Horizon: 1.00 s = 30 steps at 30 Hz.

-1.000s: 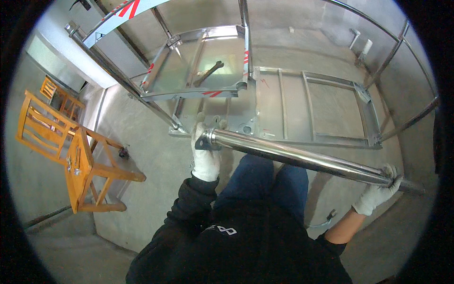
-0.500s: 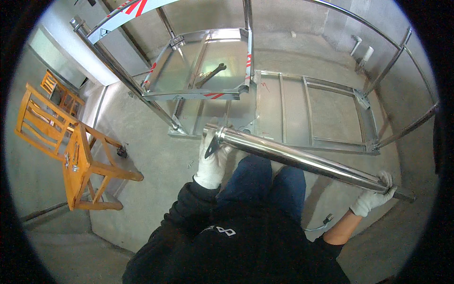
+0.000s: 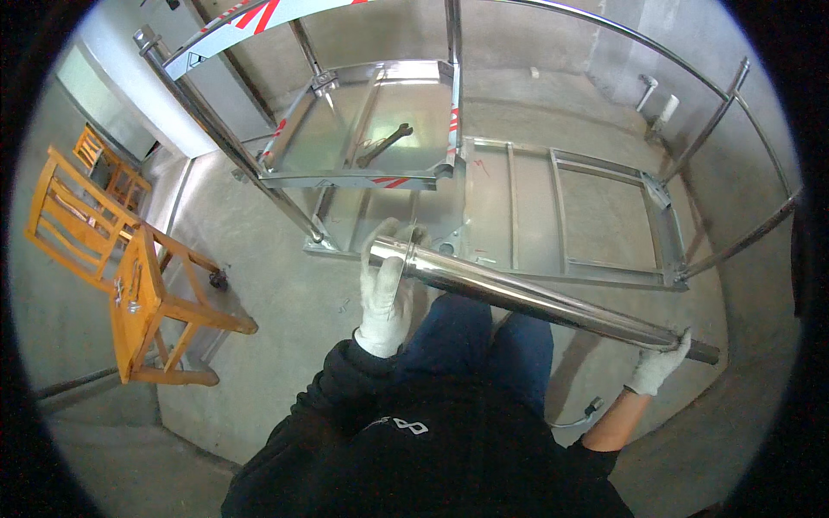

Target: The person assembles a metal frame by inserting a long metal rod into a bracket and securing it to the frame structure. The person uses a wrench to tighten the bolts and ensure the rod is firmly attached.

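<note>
A shiny metal tube [image 3: 509,289] slants across in front of me, its left end higher than its right. My left hand [image 3: 382,298], in a white glove, grips the left end, where a thin flange [image 3: 410,257] circles the tube. The flange now appears nearly edge-on. My right hand [image 3: 659,366], also gloved, closes round the tube near its darker right end. Beyond the tube, an open-end wrench [image 3: 386,145] rests on a raised metal platform [image 3: 345,179] with red-and-white striped edges.
A low metal frame [image 3: 560,211] lies on the concrete floor ahead. Metal posts [image 3: 211,125] and a curved rail [image 3: 643,39] rise around it. At left stands a wooden chair [image 3: 186,311] with small metal parts [image 3: 133,298] on its seat. A cable plug [image 3: 593,406] lies near my right forearm.
The tube's right end has shifted left, along with my right hand. The tube has rolled, so the flange's dark plate no longer shows below it. My left fingers have shifted on the end.
</note>
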Available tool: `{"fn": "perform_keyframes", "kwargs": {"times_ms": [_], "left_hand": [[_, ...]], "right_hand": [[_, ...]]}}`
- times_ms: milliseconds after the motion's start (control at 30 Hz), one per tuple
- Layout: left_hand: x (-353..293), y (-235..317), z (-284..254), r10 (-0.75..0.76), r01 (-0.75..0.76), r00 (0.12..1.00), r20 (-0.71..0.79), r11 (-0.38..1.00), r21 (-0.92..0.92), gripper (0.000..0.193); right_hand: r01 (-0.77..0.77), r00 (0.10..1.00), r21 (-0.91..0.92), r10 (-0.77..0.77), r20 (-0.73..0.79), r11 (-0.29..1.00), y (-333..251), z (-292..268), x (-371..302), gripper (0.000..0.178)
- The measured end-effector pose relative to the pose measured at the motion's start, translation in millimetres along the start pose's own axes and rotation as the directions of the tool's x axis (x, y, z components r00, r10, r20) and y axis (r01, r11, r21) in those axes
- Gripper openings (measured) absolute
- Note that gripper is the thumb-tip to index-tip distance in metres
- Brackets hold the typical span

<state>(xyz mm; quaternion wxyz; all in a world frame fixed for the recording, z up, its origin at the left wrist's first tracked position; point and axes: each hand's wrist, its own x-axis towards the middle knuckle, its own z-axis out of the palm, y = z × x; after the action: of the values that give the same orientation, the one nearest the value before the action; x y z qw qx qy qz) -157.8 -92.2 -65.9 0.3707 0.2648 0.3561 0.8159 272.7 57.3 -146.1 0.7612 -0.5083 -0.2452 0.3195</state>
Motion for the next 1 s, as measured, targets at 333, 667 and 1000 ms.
{"fn": "perform_keyframes", "kwargs": {"times_ms": [333,667,1000], "left_hand": [[10.7,22.5,5.3,0.095,-0.108,0.993,0.069,0.969,0.221,0.093],[15.0,32.6,-20.7,-0.124,0.052,0.968,0.217,0.949,0.312,0.1],[25.9,16.9,-41.8,-0.054,0.039,0.997,0.059,0.971,0.234,0.08]], "right_hand": [[-0.493,0.87,0.274,0.469,0.15,0.826,68.6,-35.5,26.0,0.039],[0.028,0.982,0.029,-0.033,0.187,0.999,26.2,-13.5,-0.2,0.039],[-0.269,0.963,0.374,0.244,0.114,0.888,5.9,-1.6,12.1,0.027]]}}
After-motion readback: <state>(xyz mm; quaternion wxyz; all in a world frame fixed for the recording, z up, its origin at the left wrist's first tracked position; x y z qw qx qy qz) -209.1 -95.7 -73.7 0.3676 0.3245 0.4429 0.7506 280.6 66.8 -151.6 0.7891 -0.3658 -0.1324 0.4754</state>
